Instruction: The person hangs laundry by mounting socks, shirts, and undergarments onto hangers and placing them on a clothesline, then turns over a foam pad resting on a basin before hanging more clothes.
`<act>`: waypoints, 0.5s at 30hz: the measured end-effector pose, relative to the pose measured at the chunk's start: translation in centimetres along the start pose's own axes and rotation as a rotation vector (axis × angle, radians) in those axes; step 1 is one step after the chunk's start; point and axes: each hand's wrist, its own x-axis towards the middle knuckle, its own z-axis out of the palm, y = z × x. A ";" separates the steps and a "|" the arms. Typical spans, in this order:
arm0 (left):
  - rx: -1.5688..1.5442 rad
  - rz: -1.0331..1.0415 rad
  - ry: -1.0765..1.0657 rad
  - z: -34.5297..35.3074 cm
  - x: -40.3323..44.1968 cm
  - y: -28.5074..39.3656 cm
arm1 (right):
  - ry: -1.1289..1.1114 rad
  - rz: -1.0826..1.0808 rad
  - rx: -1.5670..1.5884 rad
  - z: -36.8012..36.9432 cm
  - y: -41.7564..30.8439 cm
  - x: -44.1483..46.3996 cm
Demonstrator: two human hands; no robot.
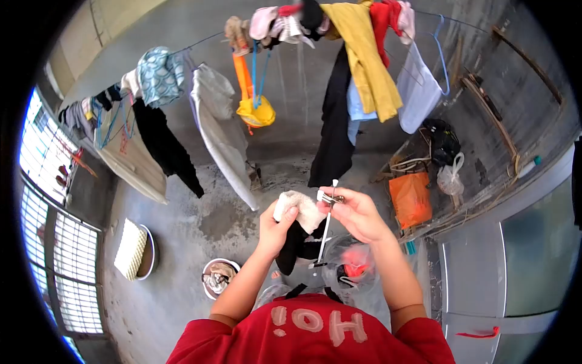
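Note:
My left hand (276, 227) is closed around a bunched white cloth (299, 209), its thumb pressed on the fabric. It looks like a sock, but the folds hide its exact shape. Just to the right, my right hand (359, 217) pinches a clip hanger (327, 233) by one of its metal clips. The hanger's thin white bar slants downward, with another dark clip at its lower end. The white cloth and the upper clip are close together; whether they touch I cannot tell. Below the hands is a black cloth (291, 250), partly covered by the white one.
A clothesline ahead carries yellow trousers (362, 57), white trousers (219, 121) and other laundry. On the floor at left are a basin of clothes (219, 280) and a bucket with a cream textured cover (131, 249). An orange bag (410, 200) is at right.

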 end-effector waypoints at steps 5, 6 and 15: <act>0.029 0.010 0.054 -4.8 -0.4 0.4 | 0.025 -0.091 0.042 2.5 3.5 2.2; 0.025 0.012 0.059 -5.7 -0.4 0.5 | 0.073 -0.087 0.048 2.8 3.6 2.6; 0.121 0.181 -0.083 -10.7 0.4 1.0 | 0.143 -0.155 -0.838 8.3 1.3 5.3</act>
